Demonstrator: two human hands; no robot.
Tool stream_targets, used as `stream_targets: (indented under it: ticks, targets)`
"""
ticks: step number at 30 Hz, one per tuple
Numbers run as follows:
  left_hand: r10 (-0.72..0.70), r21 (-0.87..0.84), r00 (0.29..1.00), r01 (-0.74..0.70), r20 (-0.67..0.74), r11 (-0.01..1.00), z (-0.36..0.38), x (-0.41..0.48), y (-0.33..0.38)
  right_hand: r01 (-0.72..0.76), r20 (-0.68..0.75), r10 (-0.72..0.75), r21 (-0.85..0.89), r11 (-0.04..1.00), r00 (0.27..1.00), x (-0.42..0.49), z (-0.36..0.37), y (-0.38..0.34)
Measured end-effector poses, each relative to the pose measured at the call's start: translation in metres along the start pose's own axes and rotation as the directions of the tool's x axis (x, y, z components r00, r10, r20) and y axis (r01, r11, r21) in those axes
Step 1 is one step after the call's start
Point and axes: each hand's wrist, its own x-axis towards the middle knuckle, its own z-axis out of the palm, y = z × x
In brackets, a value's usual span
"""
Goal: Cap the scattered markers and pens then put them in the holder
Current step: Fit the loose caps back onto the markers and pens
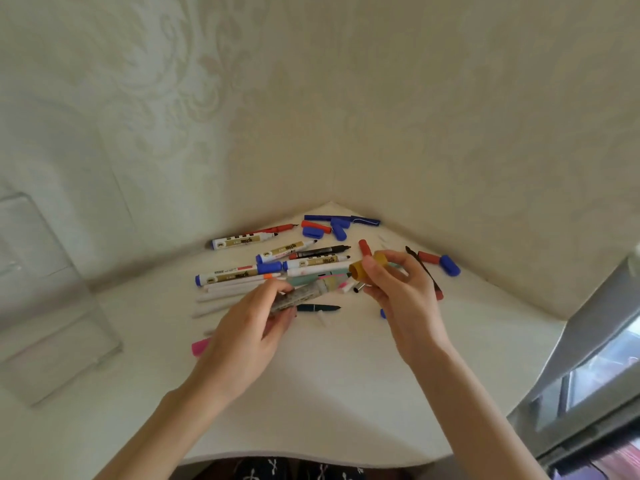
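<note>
At centre frame: your left hand (249, 327) is wrapped round a grey patterned marker (301, 295), its bare end pointing right toward the cap.
Right hand: your right hand (398, 289) pinches a yellow cap (360, 268) between thumb and fingers, open mouth facing left, close to the marker's end but not yet on it.
Step in hand: capping this one marker, judged from cap and tip facing each other with a gap between.
Holder: the clear holder (52, 306) stands at the left edge of the frame, well apart from the pile; it is too transparent to be sure, but no pens show inside.
Still uncapped: several white-barrelled markers (277, 252) above your hands lie with tips bare.
Loose caps: blue caps (337, 230) near the upper corner of the table (329, 393), another blue cap (450, 265) at right.
Progress: early, I judge; nearly the whole scatter is left to cap and carry across.
</note>
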Motion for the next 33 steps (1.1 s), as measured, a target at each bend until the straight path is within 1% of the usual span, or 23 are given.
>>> stream_targets:
  ticks: [4,6,8,12,19,22,24,25,26,27,28,29,30,31,32,33]
  targets:
    - [0.013,-0.005,1.0,-0.013,-0.022,1.0,0.003,0.001,0.006,0.033,0.032,-0.031,-0.056,0.998,0.999,-0.006,0.003,0.005]
    - [0.004,-0.038,1.0,-0.005,-0.026,0.999,0.006,0.0,0.01,0.069,0.055,-0.066,-0.066,0.995,0.996,-0.009,0.005,0.01]
    - [-0.012,-0.084,0.999,0.009,-0.032,0.996,0.01,-0.003,0.014,0.108,0.037,-0.106,-0.052,0.993,0.994,-0.013,0.008,0.014]
    - [-0.01,-0.119,0.999,0.007,-0.032,0.993,0.016,-0.011,0.021,0.159,-0.003,-0.159,-0.053,0.986,0.987,-0.023,0.01,0.023]
    - [-0.138,-0.309,0.99,0.134,0.01,0.942,0.019,-0.033,0.041,0.186,-0.031,-0.186,0.022,0.982,0.982,-0.048,0.011,0.032]
    - [-0.196,-0.407,0.978,0.206,0.066,0.89,0.021,-0.04,0.046,0.189,-0.039,-0.187,0.028,0.982,0.981,-0.054,0.01,0.038]
    - [-0.255,-0.481,0.958,0.286,0.131,0.829,0.025,-0.045,0.043,0.191,-0.035,-0.19,0.025,0.981,0.981,-0.056,0.009,0.041]
    - [-0.303,-0.54,0.939,0.343,0.166,0.768,0.026,-0.046,0.043,0.192,-0.03,-0.192,0.012,0.981,0.981,-0.055,0.008,0.042]
    - [-0.357,-0.608,0.909,0.411,0.215,0.68,0.025,-0.047,0.046,0.187,-0.012,-0.187,-0.008,0.982,0.982,-0.055,0.007,0.042]
    - [-0.383,-0.654,0.88,0.467,0.281,0.595,0.025,-0.048,0.049,0.175,0.028,-0.174,-0.037,0.984,0.984,-0.054,0.004,0.041]
    - [-0.372,-0.671,0.863,0.501,0.342,0.546,0.022,-0.048,0.052,0.153,0.079,-0.148,-0.066,0.986,0.986,-0.053,0.002,0.039]
    - [-0.33,-0.656,0.865,0.501,0.377,0.565,0.018,-0.047,0.055,0.125,0.127,-0.113,-0.087,0.988,0.985,-0.05,0.0,0.038]
    - [-0.282,-0.609,0.877,0.475,0.39,0.635,0.013,-0.045,0.056,0.089,0.154,-0.073,-0.101,0.991,0.985,-0.047,-0.003,0.036]
    - [-0.226,-0.53,0.906,0.397,0.358,0.75,0.011,-0.044,0.052,0.058,0.152,-0.041,-0.108,0.992,0.988,-0.043,-0.006,0.034]
    - [-0.173,-0.38,0.95,0.266,0.261,0.886,0.007,-0.041,0.044,0.031,0.13,-0.017,-0.11,0.993,0.991,-0.038,-0.01,0.032]
    - [-0.093,-0.129,0.987,0.111,0.132,0.985,0.002,-0.037,0.03,0.016,0.093,-0.005,-0.118,0.993,0.996,-0.032,-0.016,0.029]
